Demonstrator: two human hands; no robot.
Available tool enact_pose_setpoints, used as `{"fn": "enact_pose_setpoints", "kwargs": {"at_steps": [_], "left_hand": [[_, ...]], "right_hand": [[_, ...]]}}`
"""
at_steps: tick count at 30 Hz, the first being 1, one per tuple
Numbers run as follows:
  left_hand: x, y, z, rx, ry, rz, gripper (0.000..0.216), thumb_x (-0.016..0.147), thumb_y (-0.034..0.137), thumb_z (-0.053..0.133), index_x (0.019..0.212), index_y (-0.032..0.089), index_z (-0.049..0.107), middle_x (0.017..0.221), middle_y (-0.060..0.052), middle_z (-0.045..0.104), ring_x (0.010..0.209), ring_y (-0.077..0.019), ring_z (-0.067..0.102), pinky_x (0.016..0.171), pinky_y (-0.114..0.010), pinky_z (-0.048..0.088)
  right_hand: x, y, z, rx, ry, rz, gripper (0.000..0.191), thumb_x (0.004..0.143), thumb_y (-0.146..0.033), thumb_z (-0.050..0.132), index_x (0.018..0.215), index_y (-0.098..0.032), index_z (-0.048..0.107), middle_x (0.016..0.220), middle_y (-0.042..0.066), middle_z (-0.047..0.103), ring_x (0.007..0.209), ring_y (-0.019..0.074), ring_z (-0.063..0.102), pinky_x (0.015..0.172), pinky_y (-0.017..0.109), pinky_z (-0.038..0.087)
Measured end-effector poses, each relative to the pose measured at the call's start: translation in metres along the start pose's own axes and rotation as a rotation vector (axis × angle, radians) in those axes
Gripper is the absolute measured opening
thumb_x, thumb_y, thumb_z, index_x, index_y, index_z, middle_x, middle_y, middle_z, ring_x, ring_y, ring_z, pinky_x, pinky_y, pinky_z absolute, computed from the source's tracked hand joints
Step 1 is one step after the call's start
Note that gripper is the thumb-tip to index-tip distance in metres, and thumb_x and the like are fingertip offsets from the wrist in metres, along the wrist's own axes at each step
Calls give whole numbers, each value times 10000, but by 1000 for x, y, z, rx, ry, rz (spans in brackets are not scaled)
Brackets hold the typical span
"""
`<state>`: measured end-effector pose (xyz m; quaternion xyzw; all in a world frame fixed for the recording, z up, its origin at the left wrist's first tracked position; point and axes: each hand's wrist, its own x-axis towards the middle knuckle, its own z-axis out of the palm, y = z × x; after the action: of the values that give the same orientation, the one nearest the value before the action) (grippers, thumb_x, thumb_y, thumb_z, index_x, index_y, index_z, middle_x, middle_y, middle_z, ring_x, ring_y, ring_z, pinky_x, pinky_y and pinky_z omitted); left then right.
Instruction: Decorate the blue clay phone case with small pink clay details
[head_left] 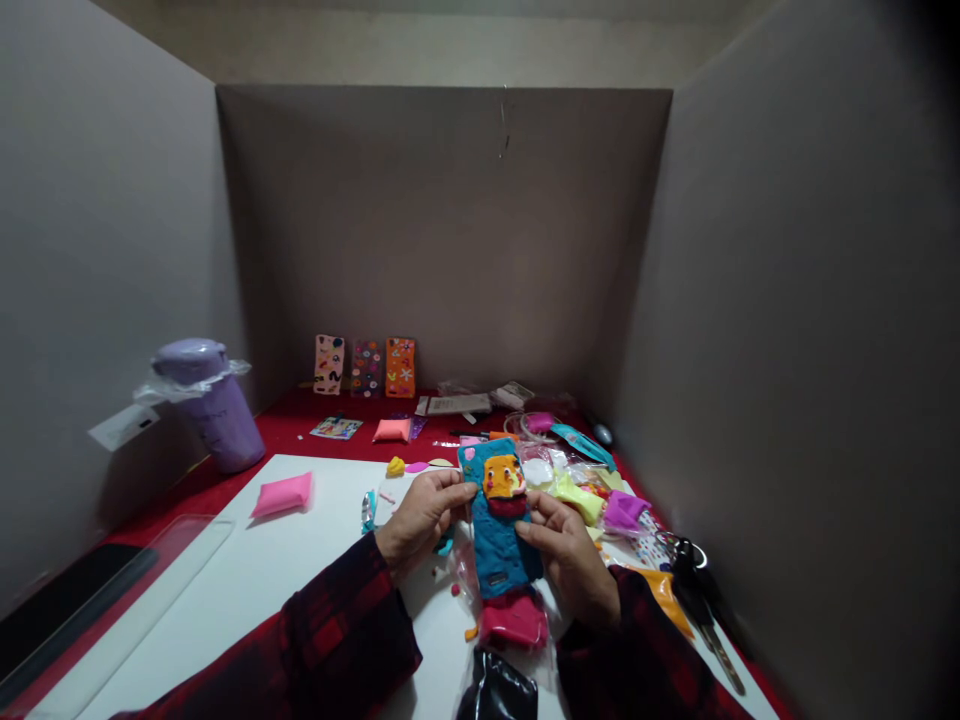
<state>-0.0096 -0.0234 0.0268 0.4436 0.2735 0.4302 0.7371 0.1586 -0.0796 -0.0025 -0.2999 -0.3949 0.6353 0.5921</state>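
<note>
Between my two hands a blue clay-covered phone case is held up, tilted toward me. An orange clay face with a dark red piece under it sits on its upper half, and a pink bit lies near the top left corner. My left hand pinches the case's left edge. My right hand grips its right edge beside the face. Below the case lie a magenta clay packet and a black packet. A white piece lies partly hidden behind my left hand.
Three decorated phone cases lean on the back wall. A purple tumbler stands at left, near a pink clay packet. Several clay packets, a teal strip and scissors crowd the right side. Grey panels enclose the white work board.
</note>
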Motion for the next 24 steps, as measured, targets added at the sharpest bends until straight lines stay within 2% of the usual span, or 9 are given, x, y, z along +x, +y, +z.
{"fn": "enact_pose_setpoints", "kwargs": {"at_steps": [11, 17, 24], "left_hand": [[-3, 1, 2, 18, -69, -2, 229, 673, 269, 745, 813, 98, 689, 721, -83, 692, 640, -167, 620, 662, -284, 467], [-1, 0, 0, 30, -36, 2, 227, 611, 253, 790, 745, 99, 690, 670, -69, 683, 657, -186, 633, 701, -307, 471], [-1, -1, 0, 19, -41, 7, 277, 626, 276, 784, 812, 92, 694, 739, -94, 699, 680, -195, 639, 705, -311, 463]], "right_hand": [[1, -3, 1, -2, 15, 0, 307, 641, -198, 729, 939, -167, 659, 854, 57, 736, 752, 208, 681, 700, 323, 517], [0, -3, 1, 13, -1, 2, 306, 645, -184, 726, 944, -164, 662, 853, 56, 736, 748, 196, 681, 696, 306, 509], [0, -4, 1, 28, -5, 5, 301, 654, -176, 723, 950, -173, 668, 854, 49, 738, 753, 185, 678, 711, 297, 501]]}}
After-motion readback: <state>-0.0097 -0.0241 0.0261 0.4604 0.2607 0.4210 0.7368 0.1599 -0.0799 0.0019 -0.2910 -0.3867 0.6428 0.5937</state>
